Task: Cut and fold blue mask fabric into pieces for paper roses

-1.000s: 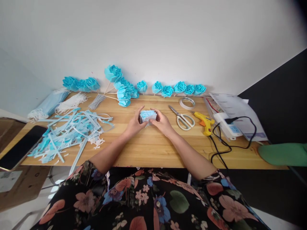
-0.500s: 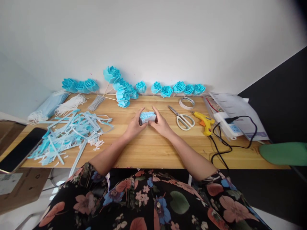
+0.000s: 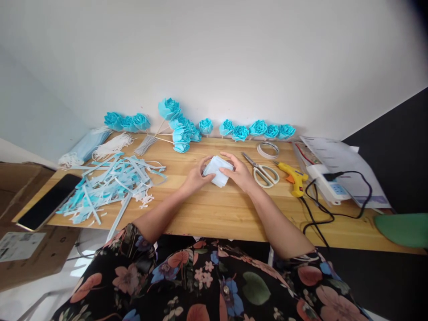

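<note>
Between my two hands is a stack of pale blue fabric squares (image 3: pixel 218 171), held just above the middle of the wooden table. My left hand (image 3: pixel 197 176) grips its left side, thumb at the near edge and fingers behind. On the other side, my right hand (image 3: pixel 239 171) has its thumb lying on top of the squares and its fingers curled round the far edge. Scissors (image 3: pixel 262 171) with white handles lie just right of my right hand. A roll of tape (image 3: pixel 268 150) is beyond them.
Blue fabric flowers (image 3: pixel 182 129) line the wall. At left are cut strips (image 3: pixel 110 187), a phone (image 3: pixel 49 201), face masks (image 3: pixel 87 146), white ear loops (image 3: pixel 113 145) and thin wires (image 3: pixel 145 145). To the right lie a yellow glue gun (image 3: pixel 294 178), a power strip (image 3: pixel 329 185) and papers (image 3: pixel 347 165).
The stack has turned from edge-up to lying flatter, so its broad pale face shows. My right thumb has moved onto it. The whole view has shifted slightly.
</note>
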Tool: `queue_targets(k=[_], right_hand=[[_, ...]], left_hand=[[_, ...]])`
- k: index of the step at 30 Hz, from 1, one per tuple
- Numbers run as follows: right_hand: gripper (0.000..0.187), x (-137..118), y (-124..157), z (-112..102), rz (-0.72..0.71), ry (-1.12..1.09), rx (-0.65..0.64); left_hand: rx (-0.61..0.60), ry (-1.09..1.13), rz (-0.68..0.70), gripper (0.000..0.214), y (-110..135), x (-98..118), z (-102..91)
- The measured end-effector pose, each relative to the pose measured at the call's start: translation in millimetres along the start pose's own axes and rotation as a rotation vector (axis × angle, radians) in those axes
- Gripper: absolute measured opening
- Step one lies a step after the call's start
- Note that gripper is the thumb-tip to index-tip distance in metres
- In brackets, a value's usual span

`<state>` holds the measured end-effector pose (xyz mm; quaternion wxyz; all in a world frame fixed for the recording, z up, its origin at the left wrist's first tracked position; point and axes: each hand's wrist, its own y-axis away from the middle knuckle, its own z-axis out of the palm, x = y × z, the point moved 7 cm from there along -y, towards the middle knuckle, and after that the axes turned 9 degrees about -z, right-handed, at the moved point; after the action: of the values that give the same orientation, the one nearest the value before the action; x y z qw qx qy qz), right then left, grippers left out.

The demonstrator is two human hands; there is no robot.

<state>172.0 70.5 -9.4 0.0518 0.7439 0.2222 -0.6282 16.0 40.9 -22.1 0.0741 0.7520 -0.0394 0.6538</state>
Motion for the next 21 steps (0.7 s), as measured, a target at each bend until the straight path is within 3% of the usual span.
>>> queue_targets(k=[4, 8, 11, 14, 18, 21], right_hand=[[0.069, 4, 2, 6, 0.080, -0.054, -0.225], [0.064, -3, 7, 21, 0.001, 0.093, -0.436], [0.058, -8, 6, 25, -0.078, 0.289, -0.382], [0.056, -9, 4, 26, -0.126, 0.425, -0.291], [0.054, -10, 5, 29, -0.197, 0.433, -0.271], [0.056, -10, 5, 28, -0.208, 0.449, -0.267]], left_hand=[[-0.024, -0.089, -0.093, 0.072, 7, 6, -1.7], [0.148, -0.168, -0.020, 0.057, 12, 24, -18.8], [0.247, -0.227, 0.093, 0.043, 16, 33, -23.1], [0.251, -0.364, 0.294, 0.028, 20, 40, -13.3], [0.122, -0.553, 0.530, 0.010, 24, 40, 9.1], [0.013, -0.635, 0.567, 0.008, 21, 32, 18.8]])
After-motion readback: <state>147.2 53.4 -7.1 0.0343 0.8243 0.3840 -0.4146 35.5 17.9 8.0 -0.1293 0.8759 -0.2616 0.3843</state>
